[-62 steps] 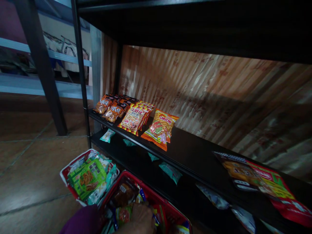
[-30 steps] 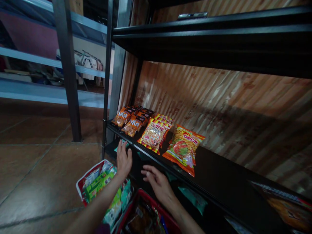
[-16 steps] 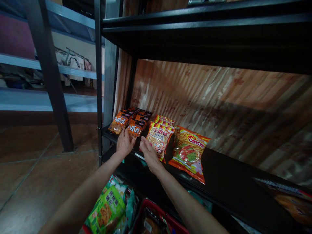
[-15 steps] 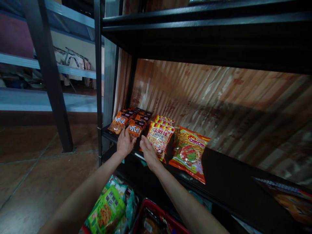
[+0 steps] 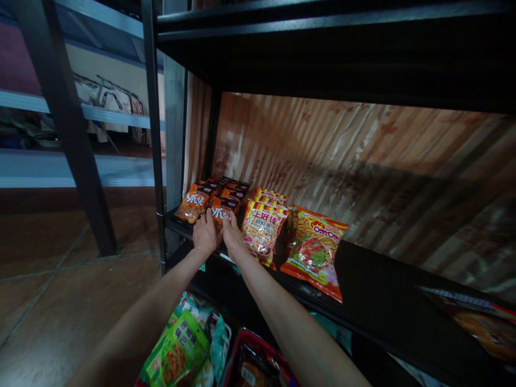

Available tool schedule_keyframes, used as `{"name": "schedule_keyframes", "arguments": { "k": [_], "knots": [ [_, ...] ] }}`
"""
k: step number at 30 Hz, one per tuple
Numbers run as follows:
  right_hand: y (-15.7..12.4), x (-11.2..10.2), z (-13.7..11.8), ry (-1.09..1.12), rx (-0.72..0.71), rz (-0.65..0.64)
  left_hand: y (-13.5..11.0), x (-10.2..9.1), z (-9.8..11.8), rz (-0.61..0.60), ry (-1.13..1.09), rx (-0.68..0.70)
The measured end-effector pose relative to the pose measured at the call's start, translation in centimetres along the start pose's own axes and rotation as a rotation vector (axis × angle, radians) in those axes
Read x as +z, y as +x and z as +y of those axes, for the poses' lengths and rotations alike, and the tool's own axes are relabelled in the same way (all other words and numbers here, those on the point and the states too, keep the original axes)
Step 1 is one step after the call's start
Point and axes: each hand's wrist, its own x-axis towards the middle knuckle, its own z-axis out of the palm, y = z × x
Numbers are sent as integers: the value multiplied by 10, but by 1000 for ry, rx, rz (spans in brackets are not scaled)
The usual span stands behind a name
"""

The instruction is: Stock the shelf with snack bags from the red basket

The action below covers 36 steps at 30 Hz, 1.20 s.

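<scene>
At the left end of the black shelf (image 5: 374,290), orange-and-black snack bags lie in two rows. The front snack bag (image 5: 224,206) of the right row sits between my hands. My left hand (image 5: 206,234) closes on its left and lower edge. On its right side, beside the yellow-and-red bags, my right hand (image 5: 234,234) presses in with fingers reaching up the side. The lower part of this bag is partly hidden by my hands. Another orange snack bag (image 5: 194,202) lies just left. A yellow-and-red snack bag (image 5: 264,228) leans close to my right hand, with more behind it.
A larger orange noodle-snack bag (image 5: 315,248) stands farther right. Below the shelf are green snack bags (image 5: 177,349) and a red basket (image 5: 242,339) with packages. A black shelf post (image 5: 155,134) rises at the left, and an upper shelf (image 5: 322,27) hangs overhead.
My right hand has moved left and up to the right side of the front orange bag. The hands are closer together around it. The view has shifted slightly.
</scene>
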Motion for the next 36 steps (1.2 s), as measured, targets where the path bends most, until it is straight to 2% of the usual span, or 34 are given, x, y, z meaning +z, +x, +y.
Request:
{"name": "schedule_keyframes", "arguments": {
  "k": [5,9,13,17,23,29,36],
  "knots": [
    [1,7,9,69,36,17,-1,12,-8,94,-55,39],
    [-2,9,14,83,-16,35,2,19,-14,190,-142,78],
    [-2,8,5,39,-112,37,10,18,-13,255,-200,130],
    [6,8,-2,-5,-136,89,21,19,-6,234,-182,128],
    [18,13,8,-52,-118,176,27,31,-4,175,-141,127],
    [22,18,12,-75,-185,204,30,37,-7,133,-89,136],
    [26,24,19,-51,-115,208,29,41,-14,142,-74,160]
  ]
}}
